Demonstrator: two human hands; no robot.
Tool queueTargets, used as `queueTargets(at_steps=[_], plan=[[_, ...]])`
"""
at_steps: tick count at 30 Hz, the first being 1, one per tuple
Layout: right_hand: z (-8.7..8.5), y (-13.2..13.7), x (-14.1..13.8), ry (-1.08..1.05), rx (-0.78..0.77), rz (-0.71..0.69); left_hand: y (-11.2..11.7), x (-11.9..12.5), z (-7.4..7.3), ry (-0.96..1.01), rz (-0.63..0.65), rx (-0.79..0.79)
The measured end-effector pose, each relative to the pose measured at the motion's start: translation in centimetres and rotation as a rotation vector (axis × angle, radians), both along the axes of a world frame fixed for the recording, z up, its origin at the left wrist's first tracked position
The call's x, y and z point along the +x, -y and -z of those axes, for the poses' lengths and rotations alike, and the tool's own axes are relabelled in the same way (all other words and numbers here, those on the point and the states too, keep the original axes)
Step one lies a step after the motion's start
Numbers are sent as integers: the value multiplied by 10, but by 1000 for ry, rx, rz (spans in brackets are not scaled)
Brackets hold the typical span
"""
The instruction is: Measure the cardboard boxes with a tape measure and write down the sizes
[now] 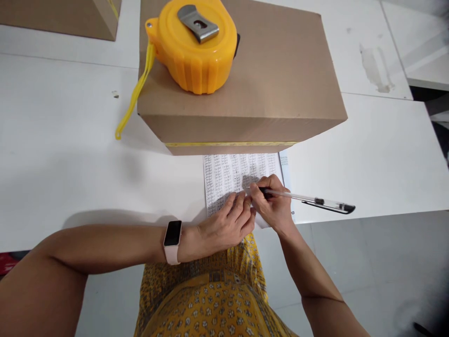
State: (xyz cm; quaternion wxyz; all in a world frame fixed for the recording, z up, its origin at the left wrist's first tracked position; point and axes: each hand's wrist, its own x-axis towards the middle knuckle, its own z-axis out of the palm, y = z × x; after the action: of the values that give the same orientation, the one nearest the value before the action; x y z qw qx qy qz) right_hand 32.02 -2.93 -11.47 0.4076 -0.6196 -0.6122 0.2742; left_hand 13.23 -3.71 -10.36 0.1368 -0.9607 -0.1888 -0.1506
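Observation:
My right hand (271, 201) pinches a clear-barrelled pen (298, 195) with a black grip and black cap end. The pen's tip meets a white sheet of paper (219, 178) filled with columns of small handwriting. Flat across the sheet's lower part lies my left hand (228, 222), fingers stretched out, their tips close to the pen tip. Just beyond the sheet stands a brown cardboard box (280, 70) with a yellow strip along its near side. On top of that box rests a yellow tape measure (196, 51) with a metal clip and a yellow strap.
Everything stands on a white table (70, 140) whose near edge runs along my waist. Part of another cardboard box (70, 18) shows at the far left. A light-blue edge (286, 164) sticks out beside the paper. Grey floor tiles (351, 262) lie at the right.

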Motion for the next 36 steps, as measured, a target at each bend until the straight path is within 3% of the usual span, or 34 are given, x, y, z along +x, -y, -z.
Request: queueTargets(at_steps=[36], plan=[[-1,-1,-1,-14,-20,-6,-1,-1,-1,-10,14,-13]])
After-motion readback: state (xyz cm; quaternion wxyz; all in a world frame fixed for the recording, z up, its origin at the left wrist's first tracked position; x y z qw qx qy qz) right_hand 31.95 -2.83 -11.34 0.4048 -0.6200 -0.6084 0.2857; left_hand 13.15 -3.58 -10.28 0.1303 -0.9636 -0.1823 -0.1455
